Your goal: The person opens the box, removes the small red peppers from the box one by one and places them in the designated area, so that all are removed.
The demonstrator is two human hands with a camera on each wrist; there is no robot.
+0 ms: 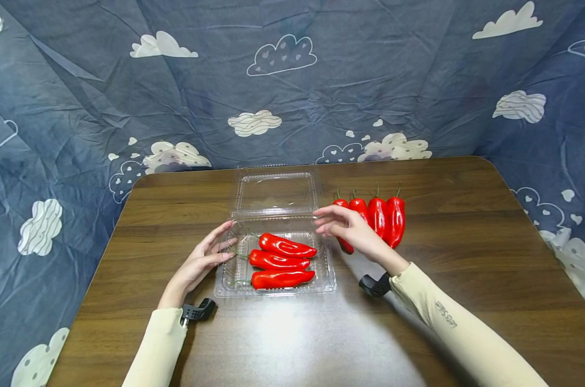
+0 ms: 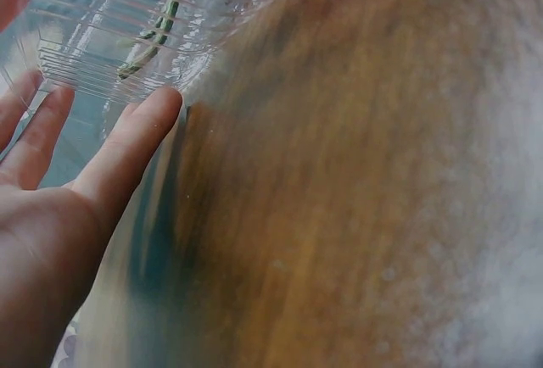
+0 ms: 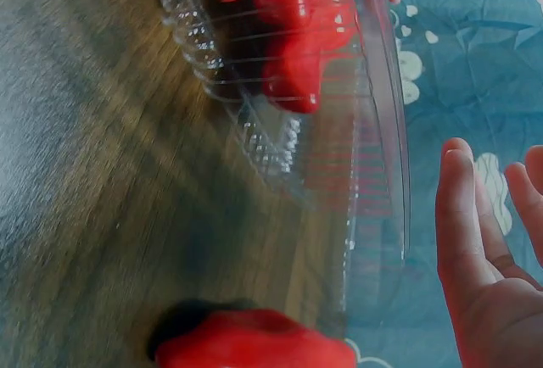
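Observation:
A clear plastic clamshell box [image 1: 276, 294] stands on the table with its lid [image 1: 277, 192] folded back behind it. Inside lie three red peppers [image 1: 283, 262], one behind another, their green stems toward the left. My left hand [image 1: 200, 266] has its fingers extended against the box's left wall; in the left wrist view the fingertips [image 2: 161, 107] are right at the ribbed plastic. Above the box's back right corner hovers my right hand [image 1: 347, 228], fingers loosely bent and holding nothing. In the right wrist view that hand [image 3: 492, 275] is apart from the box rim.
Several more red peppers [image 1: 396, 217] lie in a row right of the box, stems pointing away, partly behind the right hand. The wooden table [image 1: 466, 258] ends at a blue cloud-patterned cloth [image 1: 370, 86] at the back and sides.

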